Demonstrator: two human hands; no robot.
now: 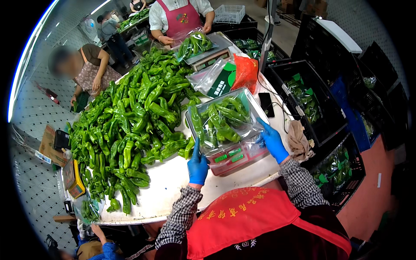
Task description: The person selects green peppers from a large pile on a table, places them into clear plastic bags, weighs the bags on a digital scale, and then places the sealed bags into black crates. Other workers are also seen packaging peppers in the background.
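A clear plastic bag of green peppers [224,122] lies on the metal tray [259,104] of a weighing scale in front of me. The scale's pink base [224,166], with lit green displays, shows below the tray. My left hand [198,167], in a blue glove, is at the tray's near left corner, index finger extended along the edge. My right hand [274,141], also blue-gloved, has its fingertips at the right corner, by the bag's film. Whether either hand pinches the film is unclear. A large heap of loose green peppers [130,120] spreads left of the scale.
Behind the tray lie printed plastic bags [216,79] and a red plastic bag [244,73]. A phone [266,104], a cable and a brown cloth [298,140] are to the right. Black crates [325,130] flank the table. Opposite, a person in a pink apron [182,19] handles bagged peppers at another scale.
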